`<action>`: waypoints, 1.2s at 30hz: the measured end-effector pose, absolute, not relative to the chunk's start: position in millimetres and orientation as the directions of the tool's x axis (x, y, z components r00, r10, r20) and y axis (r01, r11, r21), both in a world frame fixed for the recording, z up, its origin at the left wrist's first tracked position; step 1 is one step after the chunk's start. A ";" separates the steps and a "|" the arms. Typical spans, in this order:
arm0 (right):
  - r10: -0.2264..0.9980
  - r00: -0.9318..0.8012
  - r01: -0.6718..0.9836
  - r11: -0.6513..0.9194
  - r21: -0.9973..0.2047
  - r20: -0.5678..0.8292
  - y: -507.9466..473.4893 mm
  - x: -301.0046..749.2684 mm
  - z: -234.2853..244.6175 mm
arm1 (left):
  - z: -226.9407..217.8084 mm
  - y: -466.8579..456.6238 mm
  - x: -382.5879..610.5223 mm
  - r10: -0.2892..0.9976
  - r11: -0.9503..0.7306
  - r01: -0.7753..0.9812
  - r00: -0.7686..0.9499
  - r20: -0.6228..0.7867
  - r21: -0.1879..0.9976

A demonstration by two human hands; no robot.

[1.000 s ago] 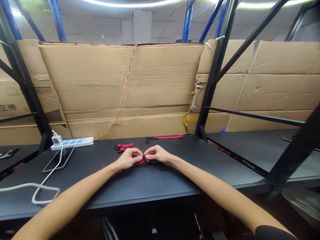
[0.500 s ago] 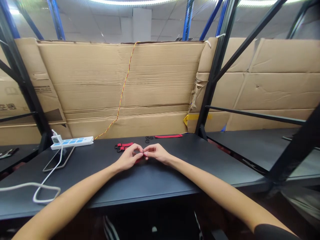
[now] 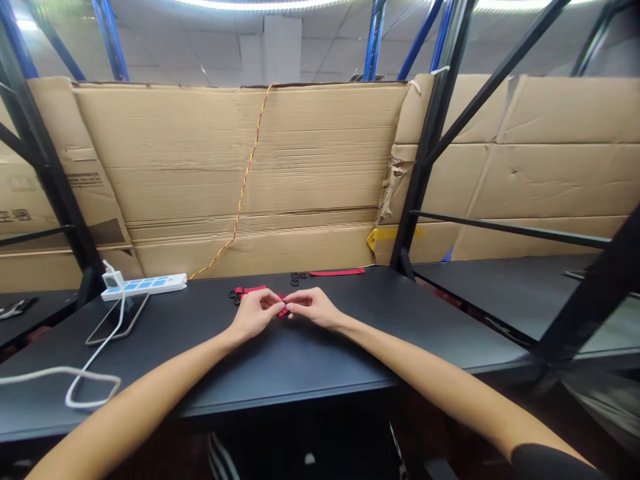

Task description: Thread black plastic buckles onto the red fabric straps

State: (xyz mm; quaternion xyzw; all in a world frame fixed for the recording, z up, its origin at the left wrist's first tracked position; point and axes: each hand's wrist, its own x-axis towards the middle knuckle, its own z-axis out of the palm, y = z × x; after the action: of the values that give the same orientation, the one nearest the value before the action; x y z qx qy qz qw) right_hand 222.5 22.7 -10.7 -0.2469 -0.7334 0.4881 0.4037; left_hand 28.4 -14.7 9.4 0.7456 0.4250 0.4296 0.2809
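Note:
Both hands meet over the middle of the black tabletop, fingertips nearly touching. My left hand [image 3: 256, 312] pinches a red strap [image 3: 283, 312] from the left. From the other side my right hand [image 3: 314, 308] pinches at the same strap, where a small dark piece shows between the fingertips; fingers hide most of it. Just behind my left hand lie red straps with black buckles [image 3: 245, 292], partly covered by that hand. Beyond my right hand are several small black buckles [image 3: 298, 277] and a flat red strap [image 3: 337, 272] lying lengthwise.
A white power strip [image 3: 145, 285] with a plugged-in charger sits at the back left. A phone [image 3: 119, 320] lies before it, a white cable [image 3: 95, 353] running across. Cardboard [image 3: 320, 160] walls the back, and a dark metal post [image 3: 425, 153] stands at the right.
More of the red strap now shows behind the fingertips, where earlier it hung below them. My left hand has shifted slightly; both hands keep their pinch.

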 end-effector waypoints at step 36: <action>0.821 -0.523 -0.098 0.207 -0.973 0.227 32.1 226.0 -8.9 | 4.4 -11.7 25.6 0.804 -0.594 0.539 0.389 0.450 0.597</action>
State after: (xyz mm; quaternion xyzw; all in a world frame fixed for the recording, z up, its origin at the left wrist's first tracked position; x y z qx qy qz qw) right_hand 226.0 32.1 -8.9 -0.2727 -0.6628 0.5677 0.4049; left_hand 25.6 -11.7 4.4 0.8136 0.4128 0.3676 0.1801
